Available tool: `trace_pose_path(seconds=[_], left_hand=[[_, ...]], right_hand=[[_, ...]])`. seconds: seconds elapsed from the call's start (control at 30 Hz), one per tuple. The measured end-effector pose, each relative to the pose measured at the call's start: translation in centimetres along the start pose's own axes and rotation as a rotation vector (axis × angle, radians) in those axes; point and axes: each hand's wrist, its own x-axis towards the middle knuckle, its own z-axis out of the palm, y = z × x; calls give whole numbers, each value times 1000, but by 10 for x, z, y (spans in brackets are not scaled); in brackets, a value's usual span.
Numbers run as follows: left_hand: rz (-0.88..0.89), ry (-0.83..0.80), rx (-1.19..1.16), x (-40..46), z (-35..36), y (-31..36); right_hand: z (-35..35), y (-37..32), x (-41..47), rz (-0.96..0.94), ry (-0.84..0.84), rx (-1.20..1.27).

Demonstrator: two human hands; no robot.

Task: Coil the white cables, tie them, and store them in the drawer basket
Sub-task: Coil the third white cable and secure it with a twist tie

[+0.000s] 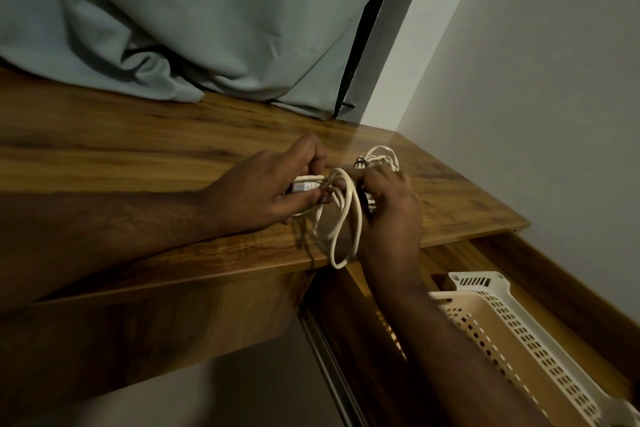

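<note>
Head view, nearest first: a white perforated basket (pixel 540 354) lies in the open drawer (pixel 568 295) at lower right, under the right forearm. Above it, over the front edge of the wooden tabletop (pixel 138 156), both hands work on a white cable (pixel 341 218). Its loose loops hang between the hands, the lowest loop dropping just past the tabletop edge. The left hand (pixel 266 187) has its grip closed on the cable: fingers and thumb curl round the coil's left side and a white plug end (pixel 304 186) that pokes out between them. The right hand (pixel 388 204) curls over the coil's right side, fingers bent onto the strands; its grip is closed on the cable too, though the fingertips are hidden behind the hand. Just beyond the right hand a second cable (pixel 379 158) lies coiled on the tabletop, a dark tie (pixel 360 161) around it. Farther back, a pale grey-green cloth (pixel 207 28) drapes down onto the tabletop's rear, and a plain wall (pixel 536 80) stands to the right.
</note>
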Motion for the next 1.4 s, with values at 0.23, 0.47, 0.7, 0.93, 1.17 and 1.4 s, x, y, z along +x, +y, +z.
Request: trace_pose_path(seconds=[0.23,0.47,0.7,0.93,1.17,1.4], left_hand=[[-15,-17,-1,0,1,-2],[-20,-28,-18,-1,0,-3],[-25,-50,-54,-1,1,-1],[-209,-62,-445,0,1,8],[-415,-181,-797,1,9,0],[-342,-185,-645,1,14,-5]], right_hand=[[0,-1,2,-31,-52,72],[2,-1,0,-61,-41,82],[2,-1,0,-38,-82,74],[-5,-23,-3,-172,-10,-427],[1,-26,-5,-184,-34,-533],[3,-12,1,-30,-48,-270]])
